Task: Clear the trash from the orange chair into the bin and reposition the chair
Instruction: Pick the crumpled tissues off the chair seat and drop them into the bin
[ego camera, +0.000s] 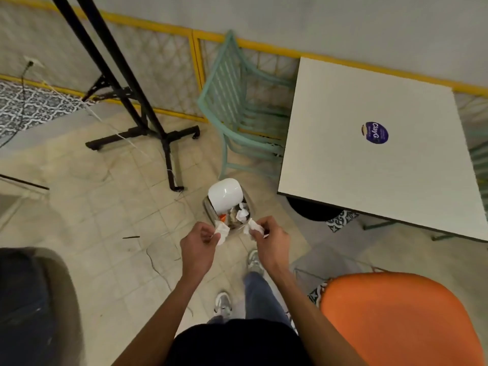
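White crumpled tissue [221, 229] pinched in curled left hand [199, 241], second wad [254, 227] gripped by right hand [269, 237] — both held above open bin [208, 210], white lid [225, 194] tipped up. Close at lower right, orange chair [396, 318]. Purple sticker [375, 132] on pale table [343, 114] — "ClayG".

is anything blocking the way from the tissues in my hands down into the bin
Nothing visible does. The lid of the bin is tipped up at the far side, so the opening is clear, with trash inside. The left hand holds the left tissue and the right hand the right tissue, both over the near rim.
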